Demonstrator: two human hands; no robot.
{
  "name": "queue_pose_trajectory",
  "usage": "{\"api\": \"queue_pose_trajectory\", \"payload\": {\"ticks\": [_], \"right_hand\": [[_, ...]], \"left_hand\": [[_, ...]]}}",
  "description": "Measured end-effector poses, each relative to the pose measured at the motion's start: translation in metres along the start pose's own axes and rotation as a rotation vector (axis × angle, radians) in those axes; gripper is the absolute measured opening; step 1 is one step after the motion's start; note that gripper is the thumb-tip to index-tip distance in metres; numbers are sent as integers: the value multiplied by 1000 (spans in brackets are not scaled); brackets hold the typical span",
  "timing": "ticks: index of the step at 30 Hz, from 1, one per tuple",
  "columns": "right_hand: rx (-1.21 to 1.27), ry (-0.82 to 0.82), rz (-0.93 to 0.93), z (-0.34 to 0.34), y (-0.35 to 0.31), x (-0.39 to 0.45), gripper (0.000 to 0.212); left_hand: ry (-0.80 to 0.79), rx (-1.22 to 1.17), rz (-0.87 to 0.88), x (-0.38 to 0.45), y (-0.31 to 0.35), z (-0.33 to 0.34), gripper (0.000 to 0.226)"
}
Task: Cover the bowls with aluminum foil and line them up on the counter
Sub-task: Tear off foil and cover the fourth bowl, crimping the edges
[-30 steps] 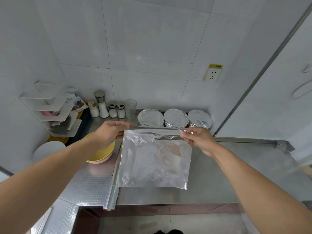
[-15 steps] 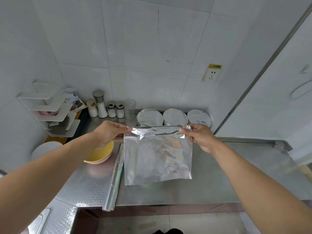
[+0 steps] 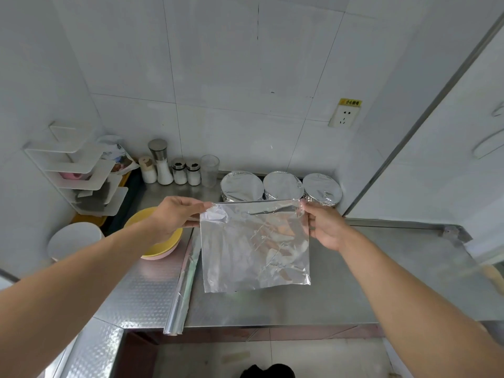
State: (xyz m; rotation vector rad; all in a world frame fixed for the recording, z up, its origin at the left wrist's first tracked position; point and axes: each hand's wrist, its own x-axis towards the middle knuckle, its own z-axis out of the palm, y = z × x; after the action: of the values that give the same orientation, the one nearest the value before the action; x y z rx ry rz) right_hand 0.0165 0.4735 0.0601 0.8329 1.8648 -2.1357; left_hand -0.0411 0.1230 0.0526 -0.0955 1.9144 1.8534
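Head view: foil sheet (image 3: pixel 255 249) suspended above steel counter (image 3: pixel 395 268), top corners pinched by left hand (image 3: pixel 176 215) and right hand (image 3: pixel 323 227) (fingers and thumb closed on the edge). Hanging clear of foil roll (image 3: pixel 182 285) lying just left. Three foil-covered bowls (image 3: pixel 282 185) lined up along back wall. Stacked yellow bowl (image 3: pixel 161 246) uncovered, below left wrist.

A small yellow warning sticker (image 3: pixel 350 102) sits on the wall tile just above the white power socket (image 3: pixel 344 117). It carries a line of dark Chinese characters, too small to read surely. No other text is legible.
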Motion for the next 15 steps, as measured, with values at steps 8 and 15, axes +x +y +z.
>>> {"api": "queue_pose_trajectory", "payload": {"ticks": [8,15], "right_hand": [[174,72,-160,9,3,0,13],[75,112,-226,11,-5,0,17]], "left_hand": [[33,22,69,-6,-5,6,23],[51,22,104,-9,-3,10,23]]}}
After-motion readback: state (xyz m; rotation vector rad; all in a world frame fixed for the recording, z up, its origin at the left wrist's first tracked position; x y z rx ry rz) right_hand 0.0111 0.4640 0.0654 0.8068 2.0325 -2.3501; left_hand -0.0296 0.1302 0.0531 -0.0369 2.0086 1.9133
